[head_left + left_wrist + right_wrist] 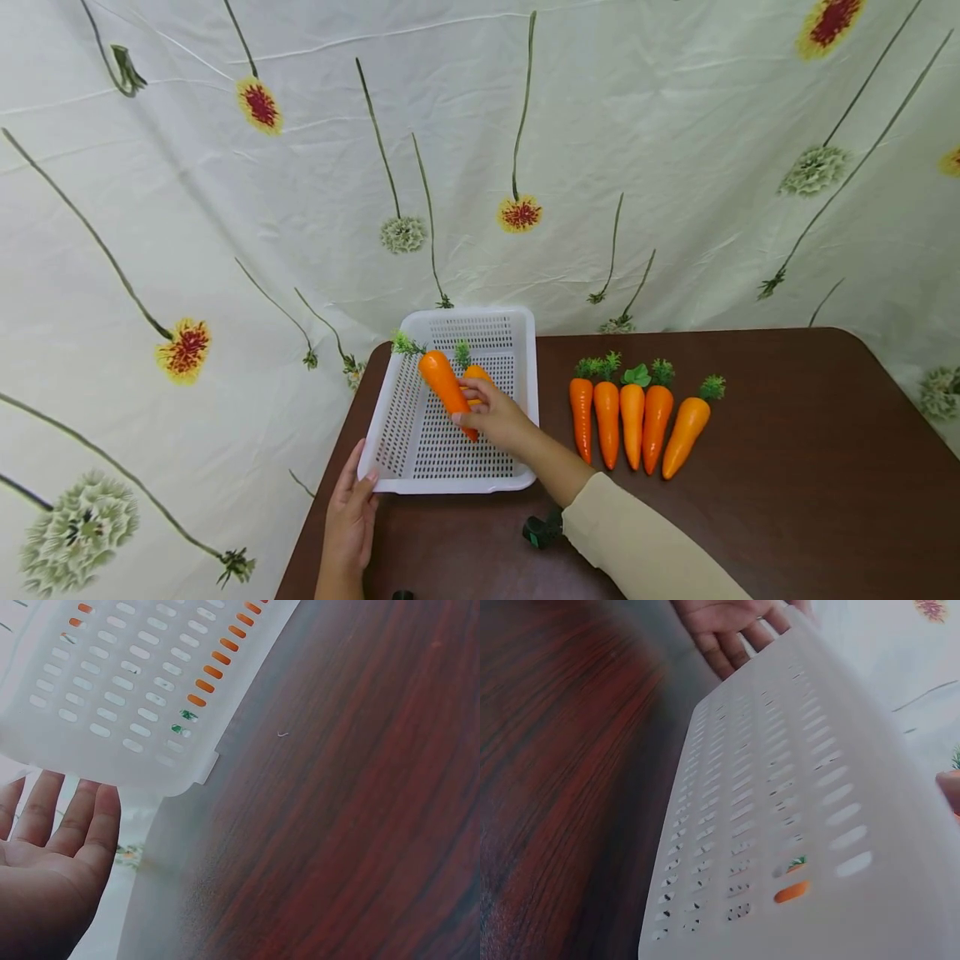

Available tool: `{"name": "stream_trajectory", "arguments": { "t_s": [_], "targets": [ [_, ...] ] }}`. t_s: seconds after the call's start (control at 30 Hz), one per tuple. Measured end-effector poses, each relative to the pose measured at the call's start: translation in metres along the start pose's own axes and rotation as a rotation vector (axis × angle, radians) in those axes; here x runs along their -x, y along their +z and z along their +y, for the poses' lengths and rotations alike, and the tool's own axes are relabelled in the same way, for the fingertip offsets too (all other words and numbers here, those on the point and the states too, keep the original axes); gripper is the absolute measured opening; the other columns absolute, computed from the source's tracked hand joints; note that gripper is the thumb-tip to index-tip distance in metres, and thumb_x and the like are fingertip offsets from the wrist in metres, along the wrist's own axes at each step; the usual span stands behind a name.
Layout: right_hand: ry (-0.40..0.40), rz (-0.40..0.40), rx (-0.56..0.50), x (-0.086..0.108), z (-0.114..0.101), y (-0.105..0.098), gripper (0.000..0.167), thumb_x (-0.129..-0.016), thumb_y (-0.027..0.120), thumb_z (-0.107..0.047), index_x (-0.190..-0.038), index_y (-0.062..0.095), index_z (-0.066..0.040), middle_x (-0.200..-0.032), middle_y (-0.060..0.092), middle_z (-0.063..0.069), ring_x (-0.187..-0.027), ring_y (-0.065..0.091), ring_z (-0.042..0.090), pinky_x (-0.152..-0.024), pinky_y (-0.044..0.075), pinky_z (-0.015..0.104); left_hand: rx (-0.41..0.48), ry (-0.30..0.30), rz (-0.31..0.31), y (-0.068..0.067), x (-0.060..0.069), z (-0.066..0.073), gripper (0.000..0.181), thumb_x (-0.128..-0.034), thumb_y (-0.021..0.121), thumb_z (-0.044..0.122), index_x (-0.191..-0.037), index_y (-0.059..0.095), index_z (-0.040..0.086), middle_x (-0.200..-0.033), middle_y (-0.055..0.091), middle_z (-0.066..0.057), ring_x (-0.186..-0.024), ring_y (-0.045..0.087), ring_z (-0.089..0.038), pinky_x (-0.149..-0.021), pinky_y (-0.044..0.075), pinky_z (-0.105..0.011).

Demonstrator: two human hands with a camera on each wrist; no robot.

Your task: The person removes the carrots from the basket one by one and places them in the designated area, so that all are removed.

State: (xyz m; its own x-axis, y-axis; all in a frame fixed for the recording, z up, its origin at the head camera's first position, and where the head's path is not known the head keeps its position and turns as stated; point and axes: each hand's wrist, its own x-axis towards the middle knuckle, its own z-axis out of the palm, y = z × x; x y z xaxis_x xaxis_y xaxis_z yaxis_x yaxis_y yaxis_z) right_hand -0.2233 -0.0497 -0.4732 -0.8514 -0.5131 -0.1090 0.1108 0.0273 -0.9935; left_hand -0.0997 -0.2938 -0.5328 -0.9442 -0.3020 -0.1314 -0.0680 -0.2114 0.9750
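A white perforated plastic basket (450,486) sits at the table's left end. Over its inside, my right hand (501,421) holds an orange toy carrot (441,377) near its pointed lower end, green top toward the far left. Another carrot (477,373) lies in the basket, partly hidden by that hand. My left hand (351,510) grips the basket's near left corner, thumb on the rim and fingers along the outside. The left wrist view shows those fingers (71,814) against the basket wall (112,761); orange shows through its slots.
Right of the basket, several carrots (632,425) with green tops lie side by side on the dark brown wooden table (810,467). A flowered white cloth (465,117) hangs behind the table. A black device (542,530) is at my right wrist.
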Motion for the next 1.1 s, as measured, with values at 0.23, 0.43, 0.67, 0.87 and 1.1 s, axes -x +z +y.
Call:
{"name": "stream_trajectory", "arguments": {
  "t_s": [0.23, 0.43, 0.67, 0.87, 1.1],
  "targets": [
    [0.000, 0.024, -0.093, 0.004, -0.010, -0.006, 0.059, -0.097, 0.068, -0.012, -0.151, 0.044, -0.012, -0.141, 0.056, 0.015, -0.122, 0.063, 0.024, -0.100, 0.054, 0.035, 0.017, 0.003, 0.001, 0.000, -0.001, -0.001, 0.058, -0.1061, 0.052, 0.016, -0.160, 0.029, 0.015, -0.142, 0.053, 0.011, -0.126, 0.059, -0.002, -0.098, 0.050, -0.018],
    [-0.003, 0.055, -0.127, 0.009, -0.012, -0.013, 0.057, -0.096, 0.068, -0.011, -0.149, 0.046, -0.015, -0.141, 0.056, 0.012, -0.125, 0.061, 0.028, -0.095, 0.054, 0.033, 0.025, -0.001, 0.008, 0.000, -0.001, -0.001, 0.057, -0.1060, 0.052, 0.015, -0.159, 0.032, 0.017, -0.140, 0.055, 0.014, -0.125, 0.059, -0.002, -0.098, 0.050, -0.019],
    [-0.021, 0.099, -0.140, 0.016, -0.008, -0.019, 0.055, -0.096, 0.069, -0.013, -0.147, 0.049, -0.017, -0.139, 0.059, 0.012, -0.121, 0.062, 0.028, -0.095, 0.054, 0.033, 0.034, 0.004, 0.001, 0.001, -0.001, -0.002, 0.057, -0.1059, 0.052, 0.015, -0.159, 0.031, 0.017, -0.140, 0.055, 0.014, -0.125, 0.059, -0.002, -0.098, 0.050, -0.018],
    [-0.036, 0.140, -0.156, 0.025, -0.006, -0.022, 0.053, -0.095, 0.069, -0.012, -0.144, 0.049, -0.013, -0.138, 0.060, 0.013, -0.121, 0.061, 0.025, -0.097, 0.053, 0.032, 0.040, 0.005, -0.002, 0.000, -0.001, -0.002, 0.057, -0.1060, 0.051, 0.015, -0.159, 0.031, 0.017, -0.141, 0.054, 0.013, -0.125, 0.059, -0.001, -0.098, 0.050, -0.017],
    [-0.055, 0.195, -0.203, 0.037, -0.007, -0.027, 0.053, -0.095, 0.068, -0.008, -0.144, 0.048, -0.011, -0.137, 0.060, 0.015, -0.117, 0.066, 0.029, -0.099, 0.054, 0.031, 0.040, 0.011, -0.008, 0.000, -0.001, -0.003, 0.058, -0.1063, 0.050, 0.014, -0.160, 0.029, 0.015, -0.141, 0.054, 0.013, -0.125, 0.059, -0.001, -0.097, 0.050, -0.018]
  ]
}}
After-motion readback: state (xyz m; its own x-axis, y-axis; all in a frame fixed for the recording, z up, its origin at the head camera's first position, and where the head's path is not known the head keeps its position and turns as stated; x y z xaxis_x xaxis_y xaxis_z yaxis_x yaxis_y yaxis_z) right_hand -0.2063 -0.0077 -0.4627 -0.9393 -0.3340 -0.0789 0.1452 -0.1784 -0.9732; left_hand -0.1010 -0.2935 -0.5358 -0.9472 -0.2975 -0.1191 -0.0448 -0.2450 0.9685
